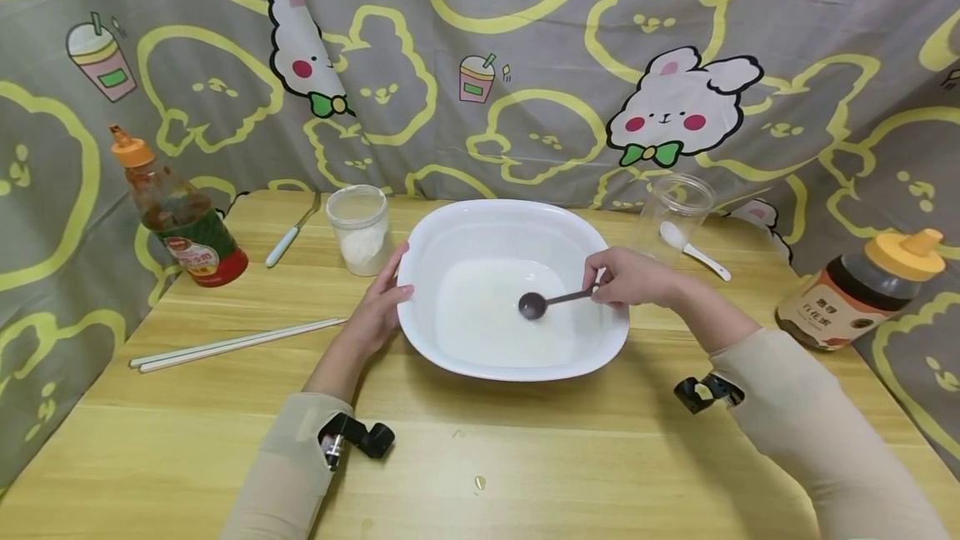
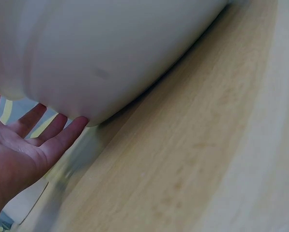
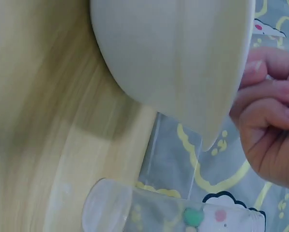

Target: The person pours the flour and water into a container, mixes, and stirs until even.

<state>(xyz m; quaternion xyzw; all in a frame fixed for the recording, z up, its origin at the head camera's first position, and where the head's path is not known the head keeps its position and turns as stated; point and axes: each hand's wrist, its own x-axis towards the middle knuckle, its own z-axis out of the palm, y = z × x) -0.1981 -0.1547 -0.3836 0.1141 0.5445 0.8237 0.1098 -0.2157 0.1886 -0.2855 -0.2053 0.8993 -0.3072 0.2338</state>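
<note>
A white oval basin (image 1: 422,332) stands on the wooden table with a shallow whitish liquid (image 1: 480,323) in it. My left hand (image 1: 378,311) holds the basin's left side, thumb at the rim and fingertips against the outer wall, as the left wrist view shows. Over the basin's right side, my right hand (image 1: 630,277) pinches the handle of a small dark brown measuring spoon (image 1: 532,305). The spoon's round bowl is down at the liquid. In the right wrist view, the basin wall (image 3: 168,63) hides the spoon, and the right hand's fingers (image 3: 265,116) are curled.
Behind the left hand stands a jar of white powder (image 1: 362,236), near a blue-handled tool (image 1: 282,246). Chopsticks (image 1: 232,344) and a red sauce bottle (image 1: 191,232) are left. A clear jar (image 1: 667,211), white spoon (image 1: 696,251) and yellow-capped honey bottle (image 1: 840,298) stand right.
</note>
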